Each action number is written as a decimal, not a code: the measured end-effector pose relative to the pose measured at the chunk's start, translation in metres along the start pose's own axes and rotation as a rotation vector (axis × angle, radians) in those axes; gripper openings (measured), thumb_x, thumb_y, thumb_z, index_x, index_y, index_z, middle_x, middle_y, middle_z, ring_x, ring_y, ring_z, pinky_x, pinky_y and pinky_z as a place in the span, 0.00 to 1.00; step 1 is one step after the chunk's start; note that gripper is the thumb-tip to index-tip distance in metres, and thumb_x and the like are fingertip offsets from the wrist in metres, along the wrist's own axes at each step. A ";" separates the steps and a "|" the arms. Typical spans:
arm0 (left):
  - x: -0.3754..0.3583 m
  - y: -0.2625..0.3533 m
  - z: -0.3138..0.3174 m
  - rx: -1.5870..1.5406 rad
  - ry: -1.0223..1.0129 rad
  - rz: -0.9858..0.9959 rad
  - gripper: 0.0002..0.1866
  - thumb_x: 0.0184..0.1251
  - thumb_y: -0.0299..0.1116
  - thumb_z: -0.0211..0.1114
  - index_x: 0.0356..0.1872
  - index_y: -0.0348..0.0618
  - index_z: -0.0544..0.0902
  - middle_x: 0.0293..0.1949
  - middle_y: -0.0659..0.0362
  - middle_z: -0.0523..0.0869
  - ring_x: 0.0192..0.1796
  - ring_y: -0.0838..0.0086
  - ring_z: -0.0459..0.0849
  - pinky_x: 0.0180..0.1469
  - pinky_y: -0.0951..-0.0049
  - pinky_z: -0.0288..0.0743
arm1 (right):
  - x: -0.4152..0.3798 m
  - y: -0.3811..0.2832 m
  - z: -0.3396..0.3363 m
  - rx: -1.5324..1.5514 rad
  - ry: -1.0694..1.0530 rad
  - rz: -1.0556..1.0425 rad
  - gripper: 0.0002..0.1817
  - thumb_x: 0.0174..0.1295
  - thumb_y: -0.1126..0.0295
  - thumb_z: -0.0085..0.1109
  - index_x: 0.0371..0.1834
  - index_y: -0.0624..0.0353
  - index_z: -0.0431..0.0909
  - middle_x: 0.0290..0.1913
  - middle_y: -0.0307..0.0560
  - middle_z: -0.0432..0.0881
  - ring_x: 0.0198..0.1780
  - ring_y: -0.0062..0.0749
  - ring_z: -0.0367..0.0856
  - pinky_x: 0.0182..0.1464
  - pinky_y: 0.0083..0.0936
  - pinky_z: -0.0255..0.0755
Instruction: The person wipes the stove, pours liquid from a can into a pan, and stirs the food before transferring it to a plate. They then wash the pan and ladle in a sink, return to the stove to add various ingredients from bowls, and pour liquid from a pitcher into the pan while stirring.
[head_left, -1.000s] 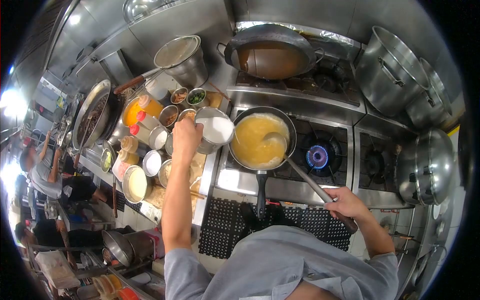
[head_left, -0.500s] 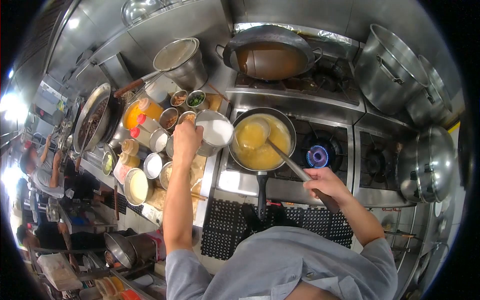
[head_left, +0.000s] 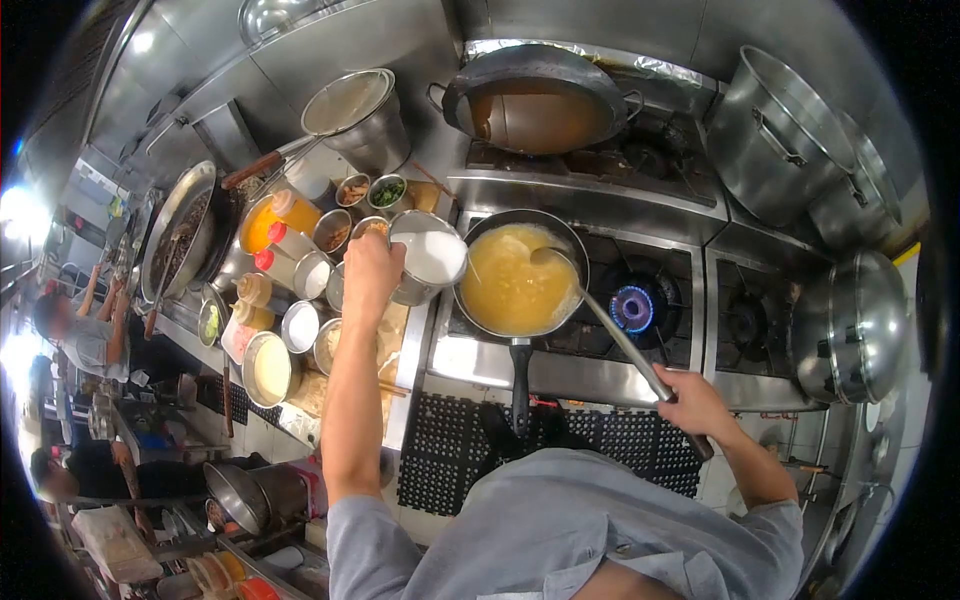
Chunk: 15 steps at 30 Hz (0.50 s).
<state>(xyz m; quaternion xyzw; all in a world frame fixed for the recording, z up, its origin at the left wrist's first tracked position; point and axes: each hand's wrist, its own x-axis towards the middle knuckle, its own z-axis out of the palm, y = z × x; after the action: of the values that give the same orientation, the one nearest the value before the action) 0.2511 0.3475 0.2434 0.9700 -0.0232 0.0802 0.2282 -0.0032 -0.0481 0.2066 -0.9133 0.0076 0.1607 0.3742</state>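
My left hand (head_left: 374,272) is closed on the metal pot of white liquid (head_left: 436,256), which tilts at the left rim of the frying pan, with a thin stream falling into it. The pan (head_left: 520,386) holds yellow liquid (head_left: 515,290) and has a black handle. My right hand (head_left: 697,402) grips the long ladle (head_left: 625,345), whose bowl sits in the liquid at the pan's upper right.
A lit burner (head_left: 632,309) is right of the pan. A wok of brown liquid (head_left: 545,115) stands behind. Small ingredient bowls (head_left: 300,327) and squeeze bottles (head_left: 290,240) are at left. Tall pots (head_left: 775,140) stand at right. Two people (head_left: 85,330) are far left.
My right hand has moved right and down. The ladle's bowl has shifted to the right in the pan and sits lower in the yellow liquid.
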 end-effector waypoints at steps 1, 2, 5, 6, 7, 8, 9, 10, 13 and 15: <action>0.000 0.001 -0.001 0.015 -0.003 0.000 0.14 0.55 0.33 0.63 0.23 0.28 0.81 0.21 0.41 0.83 0.32 0.47 0.85 0.42 0.55 0.78 | -0.001 -0.003 0.000 -0.001 -0.001 -0.001 0.32 0.51 0.75 0.59 0.64 0.66 0.68 0.35 0.56 0.82 0.33 0.39 0.83 0.37 0.31 0.76; -0.001 0.000 0.000 0.015 -0.003 -0.001 0.14 0.55 0.33 0.63 0.23 0.28 0.81 0.21 0.41 0.83 0.32 0.47 0.85 0.42 0.55 0.78 | -0.003 -0.009 -0.001 0.184 -0.130 0.147 0.31 0.53 0.75 0.58 0.64 0.65 0.69 0.31 0.51 0.81 0.28 0.32 0.81 0.32 0.27 0.75; 0.000 -0.006 0.004 -0.032 -0.013 -0.007 0.13 0.55 0.33 0.63 0.24 0.28 0.81 0.22 0.41 0.83 0.33 0.46 0.84 0.43 0.55 0.78 | 0.001 -0.022 0.007 0.514 -0.265 0.231 0.24 0.59 0.77 0.56 0.61 0.65 0.72 0.21 0.37 0.75 0.18 0.17 0.72 0.21 0.18 0.68; 0.001 -0.009 0.007 -0.022 -0.012 -0.014 0.13 0.55 0.33 0.63 0.24 0.28 0.81 0.22 0.41 0.83 0.34 0.46 0.84 0.43 0.54 0.78 | 0.007 -0.022 0.010 0.676 -0.314 0.265 0.21 0.59 0.76 0.56 0.58 0.66 0.73 0.20 0.36 0.74 0.17 0.17 0.72 0.20 0.17 0.67; 0.000 -0.009 0.007 -0.012 -0.012 -0.020 0.13 0.55 0.33 0.63 0.25 0.28 0.81 0.22 0.40 0.83 0.34 0.45 0.84 0.43 0.54 0.78 | 0.012 -0.025 0.012 0.839 -0.363 0.300 0.19 0.60 0.76 0.56 0.55 0.67 0.75 0.20 0.36 0.74 0.17 0.17 0.71 0.20 0.16 0.65; 0.000 -0.009 0.007 -0.011 -0.013 -0.019 0.13 0.55 0.33 0.63 0.25 0.28 0.81 0.22 0.40 0.83 0.34 0.45 0.84 0.43 0.54 0.78 | 0.015 -0.035 0.014 0.984 -0.312 0.371 0.15 0.58 0.78 0.57 0.49 0.71 0.75 0.23 0.34 0.73 0.18 0.13 0.69 0.19 0.13 0.63; 0.000 -0.009 0.006 -0.005 -0.019 -0.019 0.13 0.55 0.33 0.63 0.25 0.28 0.81 0.22 0.40 0.83 0.34 0.45 0.84 0.43 0.54 0.78 | 0.022 -0.038 0.017 0.985 -0.311 0.371 0.15 0.58 0.78 0.57 0.49 0.71 0.75 0.23 0.34 0.73 0.18 0.13 0.69 0.19 0.13 0.63; -0.001 -0.008 0.006 0.001 -0.025 -0.019 0.13 0.55 0.33 0.63 0.25 0.28 0.81 0.23 0.40 0.83 0.34 0.45 0.84 0.44 0.54 0.77 | 0.030 -0.038 0.021 1.031 -0.326 0.360 0.16 0.58 0.78 0.57 0.50 0.71 0.75 0.23 0.34 0.73 0.18 0.13 0.69 0.19 0.13 0.63; -0.003 -0.004 0.005 -0.012 -0.015 -0.037 0.13 0.55 0.32 0.62 0.24 0.28 0.81 0.23 0.40 0.83 0.34 0.45 0.84 0.43 0.54 0.78 | 0.048 -0.043 0.033 1.050 -0.346 0.307 0.15 0.59 0.77 0.57 0.49 0.70 0.75 0.23 0.33 0.72 0.19 0.12 0.69 0.20 0.13 0.63; -0.002 -0.004 0.006 0.000 -0.009 -0.020 0.13 0.55 0.32 0.63 0.24 0.28 0.81 0.23 0.40 0.83 0.34 0.45 0.84 0.43 0.54 0.78 | 0.054 -0.055 0.031 0.901 -0.302 0.219 0.18 0.57 0.78 0.56 0.53 0.68 0.75 0.25 0.34 0.73 0.20 0.12 0.70 0.21 0.13 0.65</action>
<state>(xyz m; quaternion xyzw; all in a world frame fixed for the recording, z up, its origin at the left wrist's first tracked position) 0.2501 0.3489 0.2360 0.9706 -0.0146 0.0736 0.2288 0.0469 0.0186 0.2071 -0.6207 0.1183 0.3105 0.7102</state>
